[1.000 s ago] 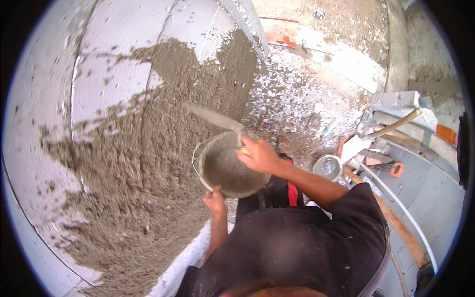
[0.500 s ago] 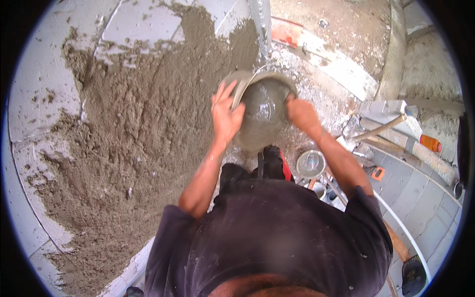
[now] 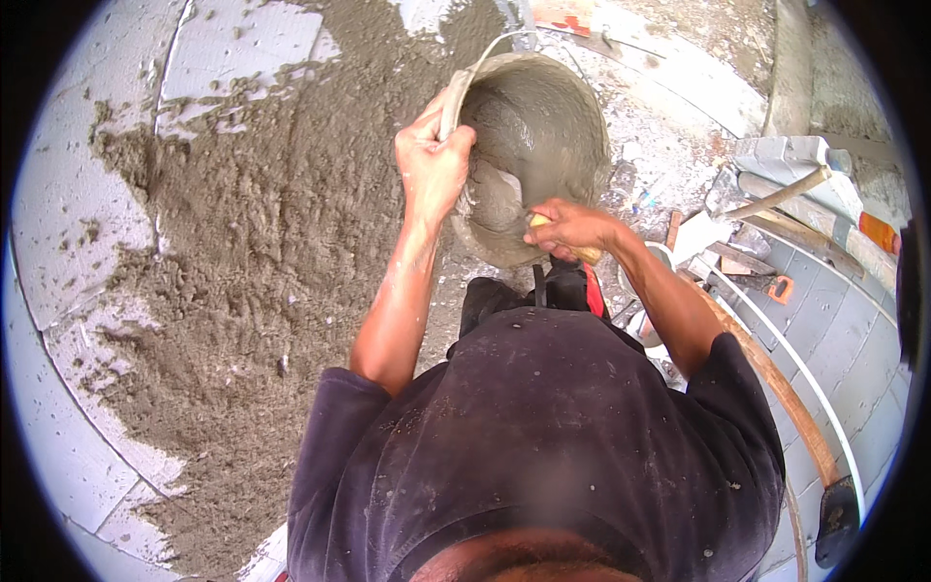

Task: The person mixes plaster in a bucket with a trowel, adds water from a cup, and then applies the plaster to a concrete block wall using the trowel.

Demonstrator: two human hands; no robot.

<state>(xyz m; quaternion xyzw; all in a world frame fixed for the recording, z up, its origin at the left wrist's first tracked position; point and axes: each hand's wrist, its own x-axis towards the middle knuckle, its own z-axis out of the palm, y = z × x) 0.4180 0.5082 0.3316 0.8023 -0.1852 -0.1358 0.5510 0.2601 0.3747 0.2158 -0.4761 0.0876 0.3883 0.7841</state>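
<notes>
Head view, left to right, all placed relative to the bucket. Far left of it: white block wall (image 3: 73,223) partly covered by a rough grey-brown mortar coat (image 3: 242,281), wet and lumpy, spreading right up to the bucket's left side. Left hand (image 3: 432,170) clenched over the near-left rim of the round grey mortar-smeared bucket (image 3: 572,107), thumb outside, fingers curled inside the lip. Bucket tilted, its mouth facing the camera, inner wall coated with grey mortar, thin wire handle arching over its top edge. Right hand (image 3: 572,228) at the bucket's lower rim, fingers wrapped tight round the yellowish wooden handle of a trowel (image 3: 558,238); blade reaches into the bucket, mostly hidden in mortar. Just below the bucket: person's dark shirt (image 3: 543,436) speckled with mortar. Right of the bucket: pale blocks and scrap boards (image 3: 795,170), a thin white pipe (image 3: 805,373) curving down, a long brown wooden handle (image 3: 776,388) beside it, grey paved floor (image 3: 853,320) further right.
</notes>
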